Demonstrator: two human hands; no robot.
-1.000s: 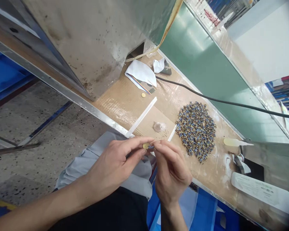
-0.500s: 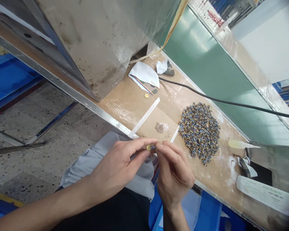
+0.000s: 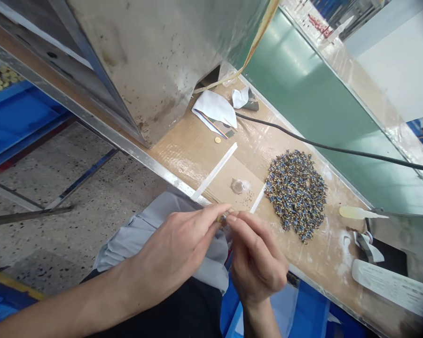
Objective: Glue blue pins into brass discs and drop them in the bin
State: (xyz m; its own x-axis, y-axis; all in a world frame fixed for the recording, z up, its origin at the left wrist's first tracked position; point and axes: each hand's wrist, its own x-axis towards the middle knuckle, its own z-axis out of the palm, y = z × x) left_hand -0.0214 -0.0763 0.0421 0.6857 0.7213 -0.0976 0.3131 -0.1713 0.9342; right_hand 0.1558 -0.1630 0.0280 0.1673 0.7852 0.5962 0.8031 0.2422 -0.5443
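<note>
My left hand (image 3: pixel 183 241) is closed, its thumb and forefinger pinching a small round yellow piece (image 3: pixel 220 218) that is now mostly covered by the fingers. My right hand (image 3: pixel 256 253) meets it fingertip to fingertip, pinched on a tiny bluish part at the yellow piece's edge; its exact shape is hidden. Just beyond the fingertips a small clear cup (image 3: pixel 240 186) sits on a cardboard sheet (image 3: pixel 229 171), with tiny grains scattered beside it. To the right lies a large heap of small blue and brass-coloured parts (image 3: pixel 296 195).
Another yellow disc (image 3: pixel 217 140) lies near a white cloth (image 3: pixel 215 108). A black cable (image 3: pixel 303 139) crosses the bench. At right are a yellowish squeeze bottle (image 3: pixel 356 212) and a long white printed container (image 3: pixel 391 284). A metal box (image 3: pixel 134 61) stands at left.
My hands have stayed together, with the left fingers turned further over the yellow piece, hiding more of it. The whole view has shifted slightly to the right.
</note>
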